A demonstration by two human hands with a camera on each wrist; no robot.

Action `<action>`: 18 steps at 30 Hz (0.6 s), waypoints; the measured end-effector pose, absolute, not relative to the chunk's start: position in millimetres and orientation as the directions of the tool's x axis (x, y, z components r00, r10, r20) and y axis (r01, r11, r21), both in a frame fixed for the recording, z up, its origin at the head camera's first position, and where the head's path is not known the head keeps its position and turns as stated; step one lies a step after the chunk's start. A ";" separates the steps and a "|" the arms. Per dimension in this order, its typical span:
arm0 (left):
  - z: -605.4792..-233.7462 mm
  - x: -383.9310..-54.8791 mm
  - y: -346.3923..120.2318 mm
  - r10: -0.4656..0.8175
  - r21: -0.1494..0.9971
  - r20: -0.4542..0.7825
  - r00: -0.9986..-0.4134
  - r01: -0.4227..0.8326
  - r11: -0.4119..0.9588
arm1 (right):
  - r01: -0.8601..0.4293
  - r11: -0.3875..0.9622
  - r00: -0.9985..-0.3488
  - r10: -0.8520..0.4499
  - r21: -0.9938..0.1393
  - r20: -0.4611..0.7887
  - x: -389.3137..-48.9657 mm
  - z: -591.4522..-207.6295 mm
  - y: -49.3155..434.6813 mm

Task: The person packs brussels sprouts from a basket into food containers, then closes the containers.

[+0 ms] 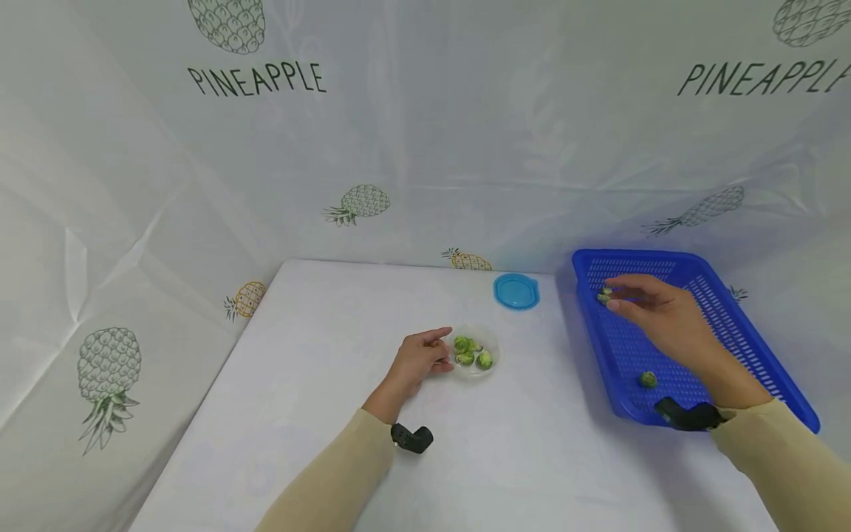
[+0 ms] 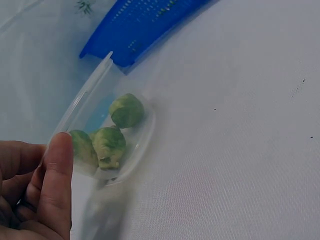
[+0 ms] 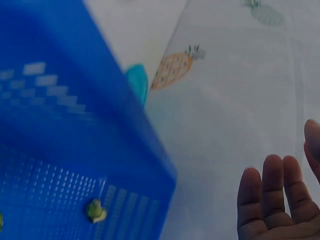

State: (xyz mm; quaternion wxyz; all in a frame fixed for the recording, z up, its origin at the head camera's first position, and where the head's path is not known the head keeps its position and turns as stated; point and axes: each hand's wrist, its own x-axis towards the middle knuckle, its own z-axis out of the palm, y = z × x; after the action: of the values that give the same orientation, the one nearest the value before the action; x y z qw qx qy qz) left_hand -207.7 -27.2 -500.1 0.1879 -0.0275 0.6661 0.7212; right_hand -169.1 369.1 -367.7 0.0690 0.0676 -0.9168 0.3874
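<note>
My left hand (image 1: 417, 359) holds the near-left rim of a small clear plastic bowl (image 1: 493, 367), thumb against its side in the left wrist view. Several Brussels sprouts (image 1: 465, 357) lie inside the bowl. Over the blue basket (image 1: 606, 367) hovers my right hand (image 1: 665, 316); its fingers are loosely bent and the right wrist view shows nothing between them. Just beyond those fingertips in the head view, a Brussels sprout (image 1: 603, 297) rests at the basket's far left corner. Another Brussels sprout (image 1: 648, 380) sits on the basket floor towards its near side.
A round light-blue lid (image 1: 516, 292) lies on the white table (image 1: 319, 332) behind the bowl. The basket's raised walls stand along the table's right side. A pineapple-print sheet (image 1: 452, 148) hangs at the back and sides.
</note>
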 end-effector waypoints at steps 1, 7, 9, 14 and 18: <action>-500.5 -208.0 -27.0 0.234 0.951 -0.290 -0.928 -0.307 -0.040 | -0.149 0.704 -0.986 -0.053 -0.694 0.158 -171.0 -367.8 374.8; -501.6 -209.0 -28.0 0.230 0.950 -0.291 -0.929 -0.309 -0.046 | -0.070 0.730 -0.995 -0.007 -0.680 0.096 -187.2 -378.0 400.7; -501.9 -209.3 -28.1 0.229 0.949 -0.294 -0.928 -0.312 -0.049 | -0.061 0.735 -0.996 -0.004 -0.676 0.086 -193.2 -383.3 407.5; -500.6 -208.0 -27.6 0.230 0.948 -0.293 -0.928 -0.313 -0.053 | -0.037 0.756 -0.999 -0.007 -0.653 0.048 -207.2 -396.0 419.3; -499.4 -207.1 -27.6 0.225 0.950 -0.292 -0.930 -0.310 -0.048 | -0.049 0.742 -0.999 -0.046 -0.669 0.023 -218.4 -406.2 424.3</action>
State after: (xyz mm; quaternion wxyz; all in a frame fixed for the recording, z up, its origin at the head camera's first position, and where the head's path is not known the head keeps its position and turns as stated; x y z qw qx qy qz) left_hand -207.1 -27.6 -499.4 0.1848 -0.0320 0.6646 0.7233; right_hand -218.4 424.3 -406.2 0.0025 0.0254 -0.9332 0.3583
